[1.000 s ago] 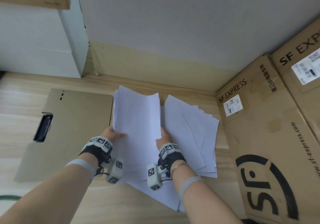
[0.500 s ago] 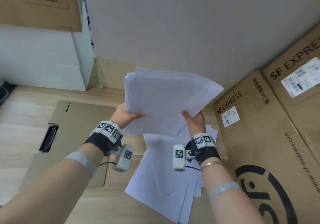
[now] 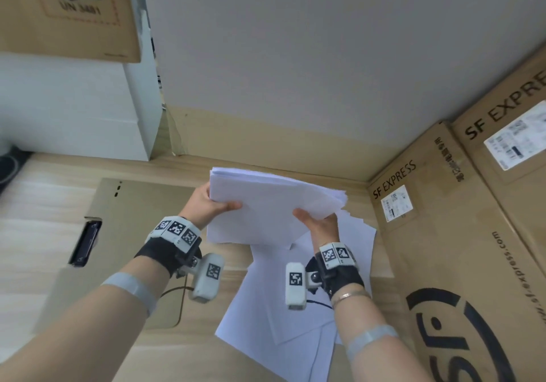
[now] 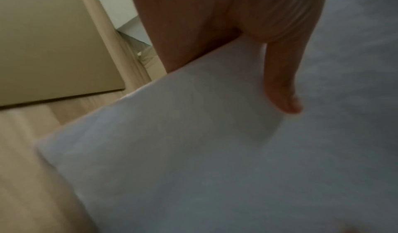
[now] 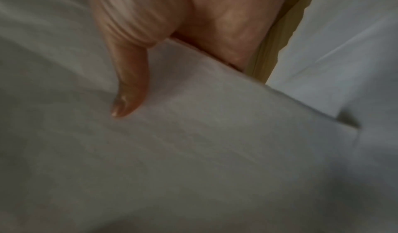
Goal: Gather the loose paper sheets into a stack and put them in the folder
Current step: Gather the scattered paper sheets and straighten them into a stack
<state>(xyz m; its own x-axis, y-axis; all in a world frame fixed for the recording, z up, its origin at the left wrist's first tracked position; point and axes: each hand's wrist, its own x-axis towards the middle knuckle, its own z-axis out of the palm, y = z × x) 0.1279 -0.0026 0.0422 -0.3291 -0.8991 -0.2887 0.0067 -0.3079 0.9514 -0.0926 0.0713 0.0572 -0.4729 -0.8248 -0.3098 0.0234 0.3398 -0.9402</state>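
Observation:
A bundle of white paper sheets hangs in the air above the wooden table, roughly level. My left hand grips its left edge, thumb on top; the left wrist view shows that thumb pressing on the paper. My right hand grips the near right edge, with its thumb lying on the paper. Several more loose sheets lie fanned on the table below. The brown folder lies open and flat to the left, its black clip on its left side.
Large SF Express cardboard boxes stand along the right side. A white box with a brown carton on it fills the back left. A wall closes the back. A dark round object sits at the far left edge.
Both hands lifted a bundle of sheets off the table pile. Since half a second ago the bundle has tipped from upright towards level and come lower.

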